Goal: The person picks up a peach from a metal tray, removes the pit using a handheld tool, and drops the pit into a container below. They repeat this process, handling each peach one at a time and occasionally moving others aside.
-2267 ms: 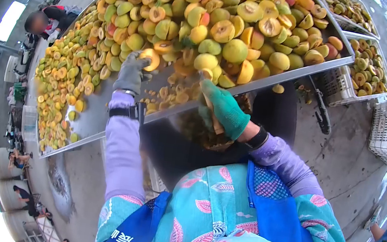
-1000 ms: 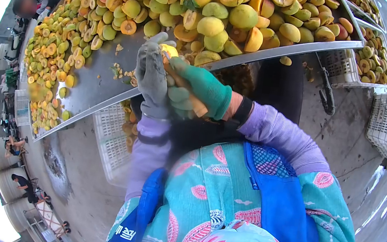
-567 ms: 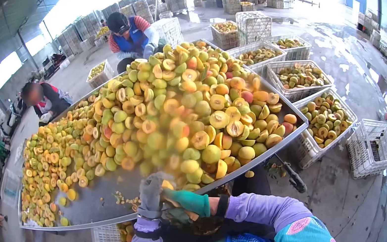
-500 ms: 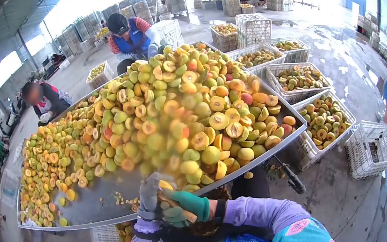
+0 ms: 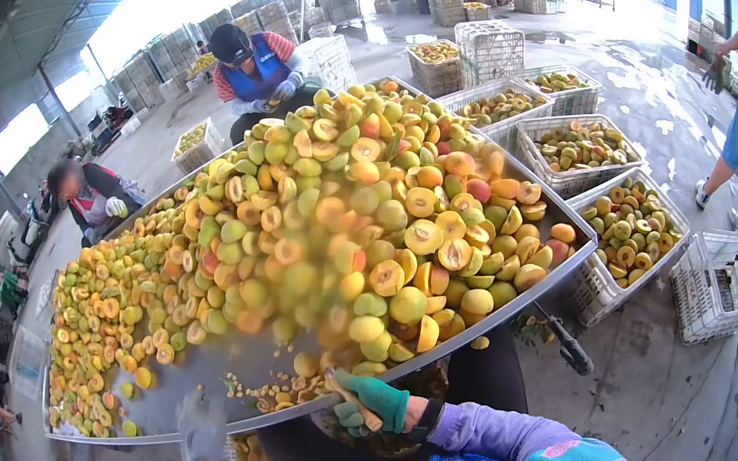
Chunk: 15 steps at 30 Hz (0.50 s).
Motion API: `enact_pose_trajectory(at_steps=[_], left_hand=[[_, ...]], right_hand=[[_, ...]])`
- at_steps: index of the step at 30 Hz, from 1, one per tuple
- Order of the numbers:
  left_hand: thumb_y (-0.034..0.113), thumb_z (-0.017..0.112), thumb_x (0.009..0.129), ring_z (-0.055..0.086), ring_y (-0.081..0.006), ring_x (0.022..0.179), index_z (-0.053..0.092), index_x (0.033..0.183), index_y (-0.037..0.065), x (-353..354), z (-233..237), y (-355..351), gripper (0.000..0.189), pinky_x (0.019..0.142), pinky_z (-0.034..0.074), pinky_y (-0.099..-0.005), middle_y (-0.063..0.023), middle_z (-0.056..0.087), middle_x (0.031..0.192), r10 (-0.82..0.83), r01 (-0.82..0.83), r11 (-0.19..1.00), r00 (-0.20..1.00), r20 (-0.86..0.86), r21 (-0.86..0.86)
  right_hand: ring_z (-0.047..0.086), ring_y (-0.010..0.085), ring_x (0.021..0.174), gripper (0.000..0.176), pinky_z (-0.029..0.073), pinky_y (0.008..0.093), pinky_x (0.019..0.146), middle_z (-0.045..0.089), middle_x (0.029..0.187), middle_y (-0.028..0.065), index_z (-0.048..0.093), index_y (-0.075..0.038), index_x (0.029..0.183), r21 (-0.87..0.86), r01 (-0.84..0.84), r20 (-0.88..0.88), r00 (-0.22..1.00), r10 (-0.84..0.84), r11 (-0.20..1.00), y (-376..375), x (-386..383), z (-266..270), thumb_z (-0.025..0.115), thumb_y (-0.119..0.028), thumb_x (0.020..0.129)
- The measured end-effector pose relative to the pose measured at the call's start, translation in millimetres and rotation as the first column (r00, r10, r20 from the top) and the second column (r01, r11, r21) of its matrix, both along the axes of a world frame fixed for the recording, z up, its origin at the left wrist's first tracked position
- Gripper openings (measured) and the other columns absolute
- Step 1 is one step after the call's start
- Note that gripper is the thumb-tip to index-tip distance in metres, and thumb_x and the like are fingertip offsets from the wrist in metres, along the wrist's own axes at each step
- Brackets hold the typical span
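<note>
Steel worktop [image 5: 175,381] stretched ahead of my hands, heaped with peaches [image 5: 360,229]. My right hand [image 5: 377,402] gripped a wooden-handled tool [image 5: 354,405] at the near rim. My left hand [image 5: 202,420] was blurred; I couldn't tell its grip.

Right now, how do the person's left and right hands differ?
The right hand wears a green glove, the left hand a grey one. The right hand grips a wooden-handled tool at the rim of the metal table; the left hand is a blur lower down, its grip unreadable. Both are gloved.
</note>
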<state>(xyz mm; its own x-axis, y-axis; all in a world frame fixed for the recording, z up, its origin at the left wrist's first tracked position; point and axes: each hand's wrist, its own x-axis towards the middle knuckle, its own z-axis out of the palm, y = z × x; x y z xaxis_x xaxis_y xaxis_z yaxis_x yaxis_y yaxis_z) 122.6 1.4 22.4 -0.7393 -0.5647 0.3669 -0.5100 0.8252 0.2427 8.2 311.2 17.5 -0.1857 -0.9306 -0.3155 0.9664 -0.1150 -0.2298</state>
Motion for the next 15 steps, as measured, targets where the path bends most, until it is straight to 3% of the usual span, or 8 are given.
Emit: enact_pose_trajectory(at_steps=[1, 3, 5, 8, 11, 12, 13, 15], left_hand=[[0.026, 0.066, 0.078, 0.056, -0.0355, 0.1, 0.063, 0.102, 0.0, -45, 17, 22, 0.036, 0.088, 0.043, -0.0456, -0.0196, 0.063, 0.102, -0.168, 0.187, 0.977, 0.97, -0.177, 0.1], [0.023, 0.07, 0.074, 0.055, -0.0369, 0.105, 0.059, 0.115, 0.005, -120, 69, 94, 0.045, 0.091, 0.043, -0.0436, -0.0202, 0.062, 0.107, -0.371, 0.38, 0.887, 0.925, -0.084, 0.261], [0.024, 0.065, 0.079, 0.053, -0.0414, 0.107, 0.044, 0.132, 0.0, -175, 29, 99, 0.062, 0.09, 0.045, -0.043, -0.0253, 0.051, 0.123, -0.565, 0.566, 0.824, 0.817, 0.11, 0.024], [0.025, 0.065, 0.079, 0.055, -0.042, 0.099, 0.026, 0.142, 0.003, -224, -43, 88, 0.077, 0.086, 0.046, -0.0458, -0.0302, 0.049, 0.113, -0.463, 0.467, 0.881, 0.819, 0.34, 0.074], [0.024, 0.066, 0.078, 0.056, -0.0388, 0.095, 0.028, 0.14, 0.003, -225, -56, 77, 0.075, 0.082, 0.047, -0.0457, -0.0273, 0.049, 0.109, -0.439, 0.443, 0.894, 0.843, 0.31, 0.063], [0.024, 0.067, 0.078, 0.057, -0.0377, 0.094, 0.034, 0.134, 0.004, -222, -53, 82, 0.067, 0.082, 0.048, -0.0451, -0.0256, 0.05, 0.11, -0.388, 0.435, 0.888, 0.882, 0.265, -0.148], [0.024, 0.067, 0.078, 0.057, -0.039, 0.095, 0.039, 0.126, 0.002, -223, -23, 97, 0.059, 0.082, 0.048, -0.046, -0.0237, 0.051, 0.111, -0.372, 0.415, 0.905, 0.879, 0.299, -0.095], [0.022, 0.066, 0.077, 0.057, -0.0415, 0.096, 0.046, 0.117, 0.001, -249, -48, 76, 0.05, 0.083, 0.048, -0.0472, -0.0246, 0.053, 0.111, -0.374, 0.389, 0.919, 0.912, 0.167, -0.067]], right_hand=[[0.042, 0.0119, 0.045, 0.039, 0.034, 0.0256, 0.04, 0.042, 0.055, -0.0024, 0.048, -0.015, 0.08, -0.005, 0.036, -0.022, 0.999, -0.037, 0.999, -1, 2, 2, 0.042, -0.05, 0.097], [0.042, 0.0135, 0.045, 0.038, 0.035, 0.0269, 0.041, 0.043, 0.056, -0.0017, 0.049, -0.016, 0.082, -0.021, 0.087, -0.027, 0.996, -0.087, 0.996, 0, 0, 0, 0.041, -0.05, 0.098], [0.043, 0.0148, 0.046, 0.037, 0.035, 0.0279, 0.042, 0.045, 0.056, -0.0013, 0.049, -0.016, 0.083, -0.047, 0.097, 0.018, 0.995, -0.096, 0.994, 1, -3, -10, 0.04, -0.049, 0.098], [0.044, 0.0117, 0.048, 0.034, 0.034, 0.0268, 0.042, 0.047, 0.059, -0.002, 0.048, -0.018, 0.088, 0.058, 0.167, -0.014, 0.986, -0.167, 0.984, 15, -8, -21, 0.042, -0.05, 0.097], [0.047, 0.0103, 0.049, 0.03, 0.037, 0.0259, 0.043, 0.049, 0.063, -0.0027, 0.047, -0.02, 0.097, 0.073, 0.191, -0.053, 0.981, -0.187, 0.979, 23, -10, -26, 0.039, -0.049, 0.098], [0.046, 0.0098, 0.05, 0.03, 0.036, 0.0254, 0.044, 0.049, 0.066, -0.0031, 0.047, -0.022, 0.094, 0.092, 0.2, -0.088, 0.977, -0.192, 0.976, 22, -8, -20, 0.041, -0.051, 0.097], [0.044, 0.0093, 0.051, 0.029, 0.035, 0.025, 0.045, 0.05, 0.068, -0.0035, 0.047, -0.024, 0.091, 0.115, 0.209, -0.129, 0.973, -0.194, 0.971, 21, -6, -15, 0.042, -0.052, 0.095], [0.043, 0.0102, 0.049, 0.033, 0.034, 0.0257, 0.042, 0.05, 0.07, -0.0012, 0.048, -0.023, 0.093, 0.172, 0.201, -0.204, 0.965, -0.165, 0.964, 12, 0, -9, 0.045, -0.055, 0.093]])
